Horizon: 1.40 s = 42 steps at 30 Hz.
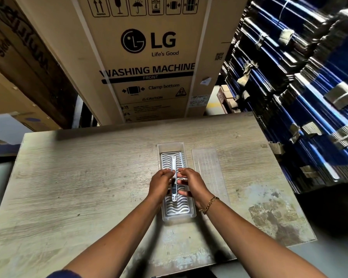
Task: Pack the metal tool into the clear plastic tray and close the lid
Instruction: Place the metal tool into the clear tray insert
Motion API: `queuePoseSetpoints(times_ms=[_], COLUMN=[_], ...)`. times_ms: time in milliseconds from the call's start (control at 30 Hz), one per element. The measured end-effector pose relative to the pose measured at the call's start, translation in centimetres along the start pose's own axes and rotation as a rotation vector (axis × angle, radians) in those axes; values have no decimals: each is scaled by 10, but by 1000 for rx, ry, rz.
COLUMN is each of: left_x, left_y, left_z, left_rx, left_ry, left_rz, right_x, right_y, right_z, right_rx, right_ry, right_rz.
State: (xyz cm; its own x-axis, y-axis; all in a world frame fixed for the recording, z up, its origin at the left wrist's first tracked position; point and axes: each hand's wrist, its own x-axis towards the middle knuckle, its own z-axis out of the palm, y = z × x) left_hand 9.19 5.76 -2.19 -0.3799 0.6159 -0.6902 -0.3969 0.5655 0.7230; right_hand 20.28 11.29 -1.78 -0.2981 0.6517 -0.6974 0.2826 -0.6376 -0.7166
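Observation:
A long clear plastic tray [170,147] with a wavy ribbed insert lies lengthwise at the middle of the wooden table [88,173]. A slim metal tool [173,163] with a dark slider lies along the tray's middle, just above the ribs. My left hand [160,185] pinches the tool from the left. My right hand [191,184] holds it from the right, a gold chain bracelet on that wrist. The clear flat lid [208,169] rests on the table just right of the tray, apart from it.
A tall cardboard washing machine box [147,63] stands behind the table's far edge. Stacks of blue and black bundled flat cartons [301,87] rise along the right side. More brown cartons [18,73] stand at the left.

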Motion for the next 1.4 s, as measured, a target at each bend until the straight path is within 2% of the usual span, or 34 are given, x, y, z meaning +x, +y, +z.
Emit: queuePoseSetpoints(times_ms=[300,467,733,1400], left_x=[7,4,3,-10], left_y=[-4,-2,-6,4], left_z=[4,6,10,27], left_rx=[62,-38,-34,-89], left_ry=[-45,-60,-130,-178], left_rz=[24,-44,-76,-205], right_x=[12,16,22,20], right_y=[-3,-5,2,13], right_z=[9,13,19,32], right_rx=[-179,-300,-398,-373], right_ry=[46,38,40,69], right_rz=[-4,32,57,111])
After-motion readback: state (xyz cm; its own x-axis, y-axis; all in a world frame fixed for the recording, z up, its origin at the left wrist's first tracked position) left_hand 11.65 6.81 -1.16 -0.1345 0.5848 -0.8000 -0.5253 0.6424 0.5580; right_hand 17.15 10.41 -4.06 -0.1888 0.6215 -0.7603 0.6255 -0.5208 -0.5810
